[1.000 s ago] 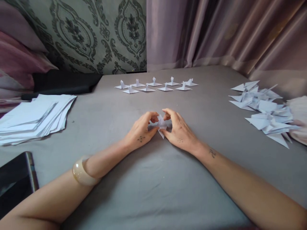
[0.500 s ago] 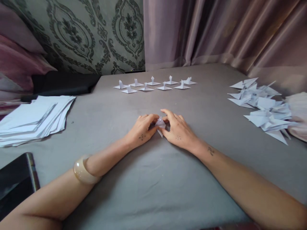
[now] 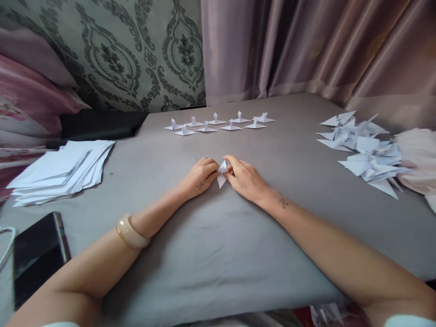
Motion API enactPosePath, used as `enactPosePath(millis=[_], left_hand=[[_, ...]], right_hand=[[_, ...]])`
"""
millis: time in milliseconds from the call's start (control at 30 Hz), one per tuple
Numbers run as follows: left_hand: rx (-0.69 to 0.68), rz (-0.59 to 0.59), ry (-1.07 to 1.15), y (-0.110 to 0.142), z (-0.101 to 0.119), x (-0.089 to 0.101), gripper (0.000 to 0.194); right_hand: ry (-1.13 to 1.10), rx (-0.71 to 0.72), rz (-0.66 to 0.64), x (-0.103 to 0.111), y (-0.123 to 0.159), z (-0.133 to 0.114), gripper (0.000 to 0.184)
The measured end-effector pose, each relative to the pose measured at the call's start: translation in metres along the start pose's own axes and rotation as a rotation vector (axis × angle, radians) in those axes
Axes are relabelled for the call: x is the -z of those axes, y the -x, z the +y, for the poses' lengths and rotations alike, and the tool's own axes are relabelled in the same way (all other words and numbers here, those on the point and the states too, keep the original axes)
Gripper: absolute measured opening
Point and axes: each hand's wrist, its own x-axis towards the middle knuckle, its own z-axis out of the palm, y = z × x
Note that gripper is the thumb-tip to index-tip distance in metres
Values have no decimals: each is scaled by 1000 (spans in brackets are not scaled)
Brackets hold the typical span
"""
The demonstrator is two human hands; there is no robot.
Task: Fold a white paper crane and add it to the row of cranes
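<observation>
Between my two hands, over the middle of the grey cloth, is a small folded white paper piece, with one pointed corner towards me. My left hand pinches its left side with thumb and fingers. From the right, my right hand grips the other side, its index finger arched over the top. The fingertips hide part of the folds. Farther back, several folded paper cranes stand in two rows with wings spread.
A stack of white paper sheets lies at the left, by a black folded item. A dark phone-like device is near my left forearm. Several pointed folded papers are heaped at the right beside pale fabric.
The camera view has shifted slightly. Both hands still hold the paper piece; my left thumb has drawn in beside its edge, and more of the lower point shows.
</observation>
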Motion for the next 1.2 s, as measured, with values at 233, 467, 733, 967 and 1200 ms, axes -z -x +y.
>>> enactPosePath(millis=[233,467,733,967,1200], left_hand=[[97,-122,136,-9,-7,5,25],[123,-178,226,-12,-5,11,23],[287,-143,377,-4,-6,19,34],[350,-94,379,-2,-5,19,37],[353,-66,417,-9,11,8,29]], right_hand=[[-354,-76,-125,12,-7,12,58],[-1027,-490,69,23,-16,23,45],[-1114,-565,116,23,-20,21,32],[-1064,-539,91,21,-20,21,34],[-1019,-505,78,17,-20,23,32]])
